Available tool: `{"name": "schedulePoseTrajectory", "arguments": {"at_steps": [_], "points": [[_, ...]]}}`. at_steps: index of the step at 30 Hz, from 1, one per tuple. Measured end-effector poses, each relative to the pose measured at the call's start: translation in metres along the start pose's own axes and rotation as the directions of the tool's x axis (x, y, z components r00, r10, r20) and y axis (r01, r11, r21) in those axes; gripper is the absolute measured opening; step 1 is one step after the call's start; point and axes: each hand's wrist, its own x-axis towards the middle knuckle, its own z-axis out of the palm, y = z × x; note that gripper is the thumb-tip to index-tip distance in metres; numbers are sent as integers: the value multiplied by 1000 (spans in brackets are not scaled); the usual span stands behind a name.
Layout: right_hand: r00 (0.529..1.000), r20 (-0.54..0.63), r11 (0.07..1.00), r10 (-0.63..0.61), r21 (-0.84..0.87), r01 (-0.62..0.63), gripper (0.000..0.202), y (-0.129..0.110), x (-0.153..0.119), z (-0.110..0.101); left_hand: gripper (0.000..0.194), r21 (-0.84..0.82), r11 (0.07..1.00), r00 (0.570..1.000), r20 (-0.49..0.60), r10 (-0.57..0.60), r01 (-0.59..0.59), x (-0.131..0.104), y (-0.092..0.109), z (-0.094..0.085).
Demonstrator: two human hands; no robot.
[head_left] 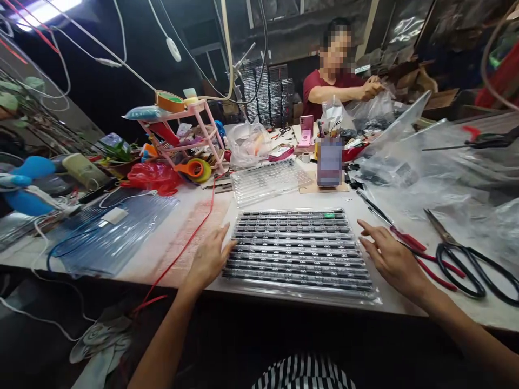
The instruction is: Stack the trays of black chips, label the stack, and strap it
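Observation:
A clear plastic pack of black printed strips in rows (300, 251) lies flat near the table's front edge, with a small green label (330, 215) at its far right corner. At its left edge is my left hand (208, 256), fingers apart, the tips touching or almost touching the plastic. My right hand (391, 259) hovers just off the right edge, fingers stretched out and holding nothing. Close to that hand lie red-handled pliers or cutters (409, 240) and large black-handled scissors (458, 251).
Behind the pack sits a clear ribbed tray (270, 181), beside a phone on a stand (329, 162). A red wire (190, 237) crosses the table at left, near clear plastic sheets (117, 237). Loose plastic bags (446, 162) heap at right. A person (334, 81) handles a bag across the table.

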Motion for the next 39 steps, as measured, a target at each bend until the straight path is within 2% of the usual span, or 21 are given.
{"name": "schedulePoseTrajectory", "arguments": {"at_steps": [2,4,7,10,13,15,17,20,22,24,26,28,30,32,34,37,39], "points": [[979,5,979,-203,-34,203,46,10,-7,4,54,-26,998,998,19,63,-62,-12,2,9],[942,64,941,-329,-56,333,50,21,-12,8,54,-78,996,998,24,51,-49,-23,3,16],[924,86,923,-373,-67,379,56,40,-14,9,50,-96,994,998,44,51,-47,-44,8,13],[913,97,916,-397,-16,400,57,60,-9,5,46,-52,991,979,158,128,-121,-70,12,2],[890,144,900,-433,25,434,60,72,1,-1,59,50,978,958,218,187,-202,-91,8,0],[885,149,897,-440,41,439,61,71,7,-4,67,126,964,961,177,210,-234,-97,1,9],[899,124,907,-420,59,416,57,64,10,-5,66,171,949,963,77,257,-266,-96,-6,21],[916,91,919,-390,91,383,46,55,10,-9,56,184,909,919,-59,389,-373,-90,-16,33],[916,96,919,-389,117,377,43,52,9,-14,51,168,879,877,-111,468,-447,-82,-21,30],[925,80,923,-373,140,360,41,48,11,-22,43,125,871,854,-177,490,-474,-68,-21,19],[952,-1,945,-306,123,304,40,37,18,-33,32,47,911,856,-326,402,-410,-48,-14,2],[974,-138,979,-181,73,192,42,16,28,-44,28,-51,958,835,-503,221,-284,-24,-1,-16],[971,-234,997,-38,52,51,46,-10,37,-52,31,-125,976,830,-552,82,-179,1,13,-31],[975,-216,996,50,88,-31,48,-31,43,-52,35,-200,979,888,-457,-47,-51,22,22,-39],[992,-98,990,76,124,-64,48,-43,46,-44,36,-246,967,939,-314,-142,64,36,22,-35],[983,95,981,159,95,-168,48,-41,45,-20,35,-284,949,973,-138,-184,139,44,10,-14],[959,149,964,241,77,-254,47,-34,40,-3,36,-330,928,980,-42,-195,171,42,-1,1]]}}
